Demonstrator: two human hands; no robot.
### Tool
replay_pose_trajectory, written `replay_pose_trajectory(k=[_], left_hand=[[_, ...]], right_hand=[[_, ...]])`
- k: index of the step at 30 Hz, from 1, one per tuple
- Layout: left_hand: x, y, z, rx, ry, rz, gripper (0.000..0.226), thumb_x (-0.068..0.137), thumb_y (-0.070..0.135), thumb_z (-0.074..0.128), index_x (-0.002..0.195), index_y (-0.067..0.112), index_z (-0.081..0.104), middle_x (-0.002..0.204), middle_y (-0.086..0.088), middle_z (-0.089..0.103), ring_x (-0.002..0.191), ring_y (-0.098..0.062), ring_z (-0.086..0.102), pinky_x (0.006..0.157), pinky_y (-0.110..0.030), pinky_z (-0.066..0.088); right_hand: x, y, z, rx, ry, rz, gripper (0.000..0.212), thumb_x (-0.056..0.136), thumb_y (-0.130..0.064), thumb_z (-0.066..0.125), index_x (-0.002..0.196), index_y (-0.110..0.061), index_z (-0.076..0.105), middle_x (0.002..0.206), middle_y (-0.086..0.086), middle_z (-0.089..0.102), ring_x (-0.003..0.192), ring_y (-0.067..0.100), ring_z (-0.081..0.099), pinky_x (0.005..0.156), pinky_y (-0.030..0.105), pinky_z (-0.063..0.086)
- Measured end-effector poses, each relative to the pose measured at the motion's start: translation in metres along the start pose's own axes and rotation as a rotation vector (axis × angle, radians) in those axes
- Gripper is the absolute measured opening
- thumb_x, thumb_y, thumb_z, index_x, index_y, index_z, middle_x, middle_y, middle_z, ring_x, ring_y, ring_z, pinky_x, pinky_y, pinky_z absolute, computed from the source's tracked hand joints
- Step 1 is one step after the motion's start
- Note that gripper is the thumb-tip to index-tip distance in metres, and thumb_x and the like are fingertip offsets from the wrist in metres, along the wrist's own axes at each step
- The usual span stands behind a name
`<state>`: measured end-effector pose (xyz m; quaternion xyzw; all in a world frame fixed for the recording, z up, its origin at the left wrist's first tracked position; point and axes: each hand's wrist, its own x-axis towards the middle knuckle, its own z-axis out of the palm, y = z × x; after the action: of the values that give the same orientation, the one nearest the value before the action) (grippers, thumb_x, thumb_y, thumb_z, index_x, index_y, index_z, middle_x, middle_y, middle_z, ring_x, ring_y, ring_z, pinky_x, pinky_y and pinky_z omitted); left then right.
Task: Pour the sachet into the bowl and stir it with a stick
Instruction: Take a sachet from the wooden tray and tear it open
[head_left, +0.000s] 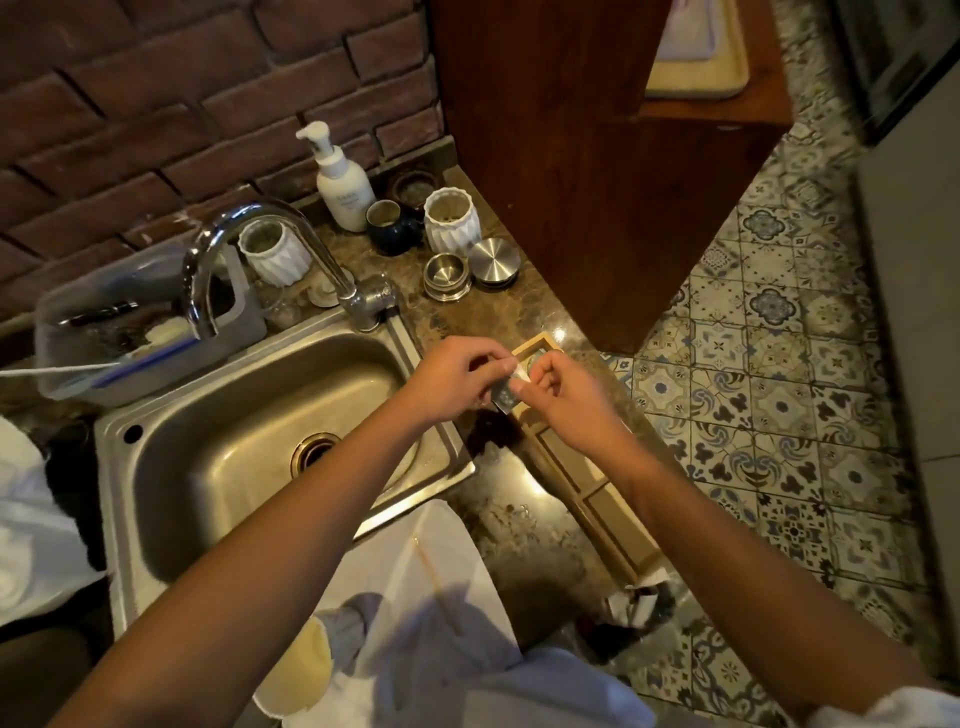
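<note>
Left hand (457, 376) and right hand (563, 397) meet above desk (488, 317), each pinching small sachet (506, 397) between thumb and fingers. Wooden tray (602, 499) lies directly beneath, on desk edge. Steel sink (249, 441) to left. Thin stick (436, 582) rests on white cloth (447, 551) nearer camera. Bowl not identifiable.

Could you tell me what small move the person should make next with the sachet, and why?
Probably tear the sachet open. Both the left hand and the right hand pinch it at its top, above the counter by the wooden tray, and it looks unopened, though it is small and partly hidden. The stick lies untouched on the white bowl nearer the person, so pouring comes after.
</note>
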<state>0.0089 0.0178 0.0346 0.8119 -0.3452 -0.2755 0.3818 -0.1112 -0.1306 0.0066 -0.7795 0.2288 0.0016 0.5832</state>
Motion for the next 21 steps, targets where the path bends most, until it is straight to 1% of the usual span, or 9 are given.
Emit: replay_pose_trajectory(k=[2,5,8,9,11,13,15,18,21], left_hand=[[-0.020,0.013,-0.012,-0.056,0.058,0.026,0.013,0.099,0.022,0.064,0.098,0.018,0.076,0.073,-0.008,0.072,0.055,-0.005,0.060,0.057,-0.018,0.047],[-0.059,0.029,-0.029,-0.091,0.191,0.039,0.012,0.099,0.020,0.064,0.098,0.019,0.077,0.068,0.002,0.070,0.049,-0.001,0.056,0.054,-0.018,0.045],[-0.106,0.040,-0.042,-0.179,0.312,0.010,0.013,0.098,0.020,0.065,0.098,0.024,0.077,0.061,0.008,0.066,0.048,-0.002,0.052,0.053,-0.020,0.042],[-0.128,0.042,-0.046,-0.204,0.352,-0.002,0.013,0.098,0.020,0.065,0.098,0.023,0.077,0.058,0.012,0.064,0.048,-0.002,0.051,0.052,-0.020,0.041],[-0.157,0.045,-0.048,-0.242,0.412,-0.014,0.014,0.098,0.018,0.064,0.100,0.019,0.078,0.054,0.015,0.062,0.046,-0.003,0.049,0.050,-0.018,0.040],[-0.185,0.047,-0.050,-0.264,0.483,-0.021,0.014,0.099,0.018,0.064,0.100,0.021,0.077,0.053,0.014,0.061,0.046,-0.004,0.049,0.049,-0.017,0.039],[-0.217,0.044,-0.054,-0.292,0.561,-0.013,0.015,0.098,0.018,0.064,0.097,0.026,0.076,0.056,0.012,0.063,0.048,-0.006,0.051,0.050,-0.019,0.042],[-0.257,0.038,-0.060,-0.320,0.672,-0.026,0.017,0.098,0.020,0.064,0.093,0.031,0.075,0.061,0.011,0.066,0.050,-0.007,0.053,0.051,-0.022,0.045],[-0.295,0.031,-0.065,-0.336,0.748,-0.038,0.017,0.099,0.022,0.063,0.090,0.032,0.074,0.054,0.009,0.061,0.047,-0.007,0.052,0.052,-0.021,0.045]], right_hand=[[-0.011,-0.021,0.000,0.104,-0.032,-0.022,0.029,0.093,-0.030,0.071,0.094,-0.004,0.059,0.072,0.003,0.055,0.063,0.014,0.051,0.057,0.025,0.044],[-0.029,-0.054,-0.001,0.148,-0.081,-0.083,0.022,0.097,-0.024,0.067,0.098,-0.003,0.064,0.066,0.007,0.059,0.054,0.014,0.056,0.049,0.019,0.045],[-0.050,-0.078,0.006,0.079,-0.172,-0.196,0.007,0.096,-0.021,0.068,0.100,-0.019,0.073,0.068,0.001,0.065,0.057,0.010,0.061,0.052,0.021,0.048],[-0.061,-0.087,0.015,0.062,-0.205,-0.246,0.006,0.095,-0.021,0.070,0.098,-0.023,0.075,0.069,0.000,0.067,0.058,0.010,0.062,0.054,0.021,0.049],[-0.075,-0.099,0.025,0.019,-0.207,-0.326,0.006,0.093,-0.020,0.072,0.097,-0.023,0.076,0.074,0.005,0.071,0.060,0.012,0.063,0.058,0.022,0.051],[-0.091,-0.111,0.039,-0.034,-0.178,-0.419,0.009,0.093,-0.020,0.073,0.100,-0.017,0.077,0.076,0.009,0.074,0.061,0.017,0.065,0.059,0.019,0.051],[-0.111,-0.124,0.059,-0.084,-0.155,-0.503,0.013,0.094,-0.021,0.071,0.103,-0.016,0.079,0.075,0.001,0.074,0.061,0.012,0.065,0.060,0.016,0.050],[-0.137,-0.138,0.091,-0.141,-0.129,-0.593,0.014,0.094,-0.021,0.071,0.105,-0.017,0.079,0.078,-0.018,0.071,0.067,0.003,0.067,0.064,0.011,0.048],[-0.159,-0.151,0.120,-0.174,-0.123,-0.624,0.015,0.094,-0.022,0.071,0.106,-0.018,0.080,0.082,-0.022,0.070,0.071,-0.001,0.067,0.064,0.009,0.048]])
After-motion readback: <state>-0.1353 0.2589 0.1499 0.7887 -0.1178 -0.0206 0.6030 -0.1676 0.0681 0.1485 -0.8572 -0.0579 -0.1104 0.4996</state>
